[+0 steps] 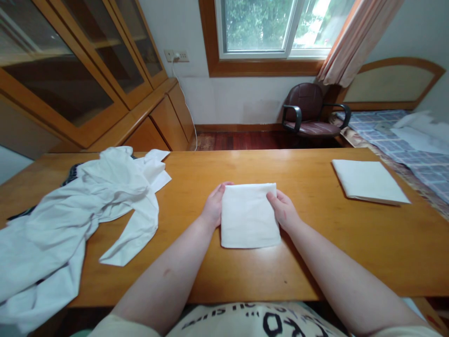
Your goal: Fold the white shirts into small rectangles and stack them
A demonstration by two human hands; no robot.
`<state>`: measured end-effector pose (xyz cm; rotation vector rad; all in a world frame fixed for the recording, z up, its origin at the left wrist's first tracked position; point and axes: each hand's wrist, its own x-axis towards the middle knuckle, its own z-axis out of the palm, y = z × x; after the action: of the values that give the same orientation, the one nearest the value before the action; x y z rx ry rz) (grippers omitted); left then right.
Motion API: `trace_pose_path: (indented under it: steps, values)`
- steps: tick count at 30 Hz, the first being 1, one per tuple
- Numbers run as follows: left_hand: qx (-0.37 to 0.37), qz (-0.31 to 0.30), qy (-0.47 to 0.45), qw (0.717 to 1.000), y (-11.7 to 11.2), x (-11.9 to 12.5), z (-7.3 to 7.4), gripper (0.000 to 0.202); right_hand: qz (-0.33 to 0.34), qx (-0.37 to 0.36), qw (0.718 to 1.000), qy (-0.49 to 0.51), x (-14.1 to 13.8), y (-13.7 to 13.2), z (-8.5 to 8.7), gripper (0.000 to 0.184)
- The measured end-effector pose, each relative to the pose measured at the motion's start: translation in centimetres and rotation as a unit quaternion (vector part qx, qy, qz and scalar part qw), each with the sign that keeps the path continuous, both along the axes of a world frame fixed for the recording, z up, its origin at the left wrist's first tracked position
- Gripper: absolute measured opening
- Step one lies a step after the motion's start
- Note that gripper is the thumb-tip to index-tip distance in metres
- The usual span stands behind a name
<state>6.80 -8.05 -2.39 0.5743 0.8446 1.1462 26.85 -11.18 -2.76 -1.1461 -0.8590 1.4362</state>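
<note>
A white cloth folded into a small square [249, 216] lies on the wooden table [315, 262] right in front of me. My left hand [213, 206] grips its left edge, fingers curled over the far left corner. My right hand [283, 209] pinches its right edge near the far right corner. Both hands rest on the tabletop on either side of the cloth.
A heap of loose white cloths [70, 220] covers the table's left end. A second folded white cloth [368, 181] lies at the far right. Behind the table stand a dark armchair [308, 112], a bed [414, 150] and a wooden cabinet [87, 79].
</note>
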Motion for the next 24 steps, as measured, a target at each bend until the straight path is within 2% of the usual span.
trace_pose_path:
  steps: [7, 13, 16, 18, 19, 22, 24]
  values:
    - [0.006, 0.060, 0.022, 0.998, 0.5, -0.2, -0.3, 0.041, 0.072, -0.013, 0.997, 0.001, 0.1, -0.3, -0.2, 0.052]
    - [0.026, 0.069, 0.012, 0.997, 0.8, -0.5, 0.2, 0.047, 0.122, -0.028, 0.991, -0.042, 0.4, 0.0, -0.6, 0.048]
    - [0.019, 0.059, 0.000, 0.998, 0.8, -0.5, 0.2, 0.052, 0.096, -0.027, 0.994, -0.040, 0.2, 0.1, -0.7, 0.047]
    - [-0.005, 0.016, -0.032, 0.999, 0.6, -0.6, 0.0, 0.052, 0.052, -0.021, 0.997, -0.048, 0.2, 0.1, -0.6, 0.047]
    - [-0.026, -0.029, -0.054, 0.998, 0.5, -0.6, -0.2, 0.052, 0.028, -0.016, 0.998, -0.054, 0.2, 0.2, -0.5, 0.046]
    - [-0.092, -0.190, -0.108, 0.971, 0.1, -0.9, -0.8, 0.059, -0.019, 0.010, 0.998, -0.055, 0.3, 0.3, -0.4, 0.046]
    - [-0.108, -0.246, -0.110, 0.957, -0.2, -1.0, -1.0, 0.059, -0.024, 0.025, 0.999, -0.038, 0.4, 0.3, -0.5, 0.046]
